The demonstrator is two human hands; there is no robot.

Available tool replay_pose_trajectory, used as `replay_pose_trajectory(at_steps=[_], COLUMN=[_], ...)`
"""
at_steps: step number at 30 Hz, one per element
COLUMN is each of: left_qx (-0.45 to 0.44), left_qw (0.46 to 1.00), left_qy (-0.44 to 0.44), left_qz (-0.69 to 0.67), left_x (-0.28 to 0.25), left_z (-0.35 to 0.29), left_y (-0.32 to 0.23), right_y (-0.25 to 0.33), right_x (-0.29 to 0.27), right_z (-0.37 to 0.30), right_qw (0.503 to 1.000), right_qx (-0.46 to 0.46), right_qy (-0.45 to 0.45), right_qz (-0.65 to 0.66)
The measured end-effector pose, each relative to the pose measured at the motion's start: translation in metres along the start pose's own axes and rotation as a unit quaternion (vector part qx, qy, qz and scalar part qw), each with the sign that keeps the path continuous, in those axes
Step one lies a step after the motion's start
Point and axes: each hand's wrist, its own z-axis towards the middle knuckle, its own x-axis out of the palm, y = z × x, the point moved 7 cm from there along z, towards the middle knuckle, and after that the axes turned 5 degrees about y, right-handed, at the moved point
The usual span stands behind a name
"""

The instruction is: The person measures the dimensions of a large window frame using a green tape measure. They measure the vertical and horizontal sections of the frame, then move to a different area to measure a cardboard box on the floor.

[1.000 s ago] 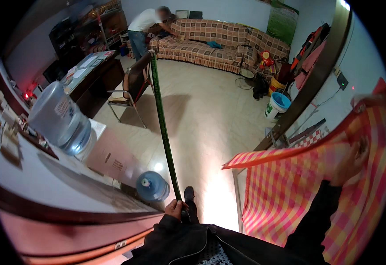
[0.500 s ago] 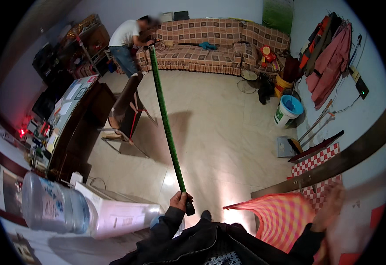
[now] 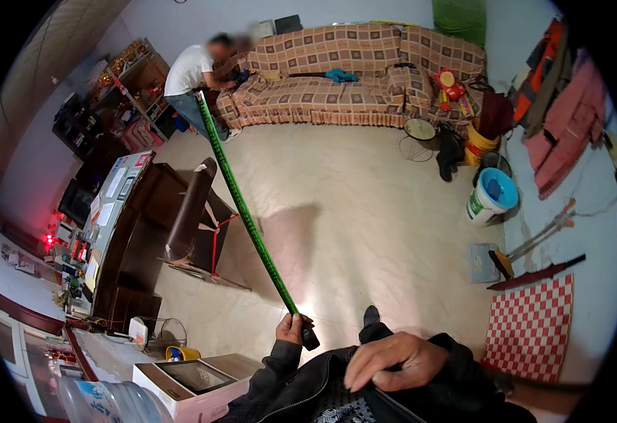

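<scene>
My left hand (image 3: 291, 329) is closed around the dark case of a tape measure (image 3: 246, 222). Its green blade is pulled out long and runs up and to the left across the room. In this view the blade's far tip overlaps the legs of another person (image 3: 192, 77) by the sofa; whether it touches them I cannot tell. My right hand (image 3: 396, 359) hovers in front of my jacket, fingers loosely bent and thumb apart, with nothing visible in it.
A brown chair (image 3: 192, 211) and a cluttered desk (image 3: 121, 176) stand at left, a boxy water dispenser (image 3: 188, 402) at lower left. The checked sofa (image 3: 308, 106) lines the back wall. At right are a white bucket (image 3: 488, 204), a dustpan (image 3: 485, 262) and a red-white checked panel (image 3: 530, 328).
My right hand has come from the doorway to my front. The pink checked curtain has left view. The tape's far end has swung left, and my view has shifted forward.
</scene>
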Motion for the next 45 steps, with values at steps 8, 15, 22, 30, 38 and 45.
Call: replay_pose_trajectory(at_steps=[8, 15, 22, 30, 38, 45], left_qx=[0.035, 0.023, 0.048, 0.07, -0.006, -0.011], left_qw=[0.995, 0.995, 0.997, 0.991, 0.981, 0.963], left_qy=[-0.092, -0.083, -0.007, 0.004, -0.08, -0.22], left_qz=[0.003, -0.045, -0.065, -0.11, -0.177, -0.156], left_x=[-0.005, 0.008, -0.001, -0.049, -0.065, -0.092], left_z=[0.135, 0.291, 0.489, 0.669, 0.782, 0.87], left_y=[-0.044, -0.047, -0.045, -0.101, -0.087, -0.103], right_y=[-0.005, -0.049, -0.073, -0.089, -0.122, -0.115], right_x=[-0.122, -0.227, -0.317, -0.463, -0.594, -0.714], right_z=[0.104, 0.184, 0.328, 0.446, 0.486, 0.536], right_qw=[0.956, 0.925, 0.945, 0.944, 0.932, 0.915], right_qx=[0.092, 0.105, 0.033, -0.033, -0.081, -0.102], right_qy=[0.278, 0.364, 0.324, 0.181, 0.255, 0.338], right_qz=[-0.013, -0.02, 0.045, -0.273, -0.246, -0.196])
